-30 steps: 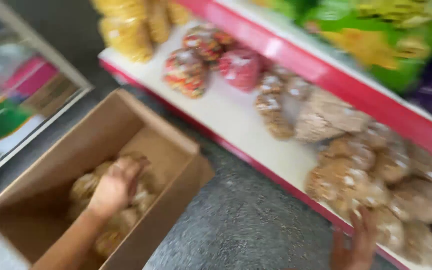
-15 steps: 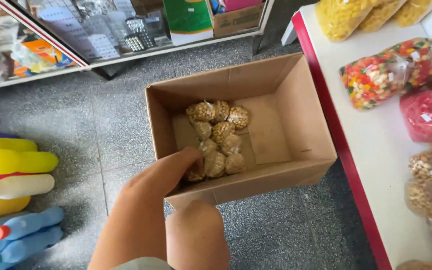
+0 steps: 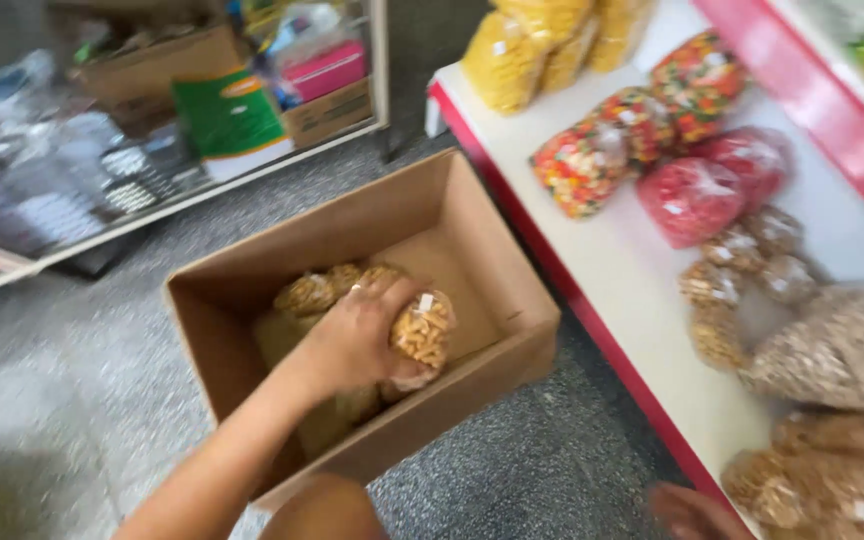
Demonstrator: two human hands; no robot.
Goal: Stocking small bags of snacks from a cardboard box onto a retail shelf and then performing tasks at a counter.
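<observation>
Two hands show, both yours. Your left hand (image 3: 357,340), reaching in from the lower left of the frame, is wrapped around a clear bag of tan snacks (image 3: 422,330), fingers curled over its top, probably so the loose plastic does not slip. That bag sits just inside the cardboard box (image 3: 512,300) at the centre of the frame, above more bags of the same kind (image 3: 307,295) piled on the box floor. Your right hand (image 3: 692,512) is only a blur at the bottom edge, near the shelf front; you cannot tell whether it is clenched or released. The box stands open on the grey floor, close beside the white shelf with a red edge (image 3: 632,290) along the right side, handy for reaching both. Farther up that shelf lie brown snack bags (image 3: 742,280), a red bag (image 3: 692,195), multicoloured bags (image 3: 642,130) and yellow bags (image 3: 512,55). A glass display case (image 3: 82,170) fills the upper left.
</observation>
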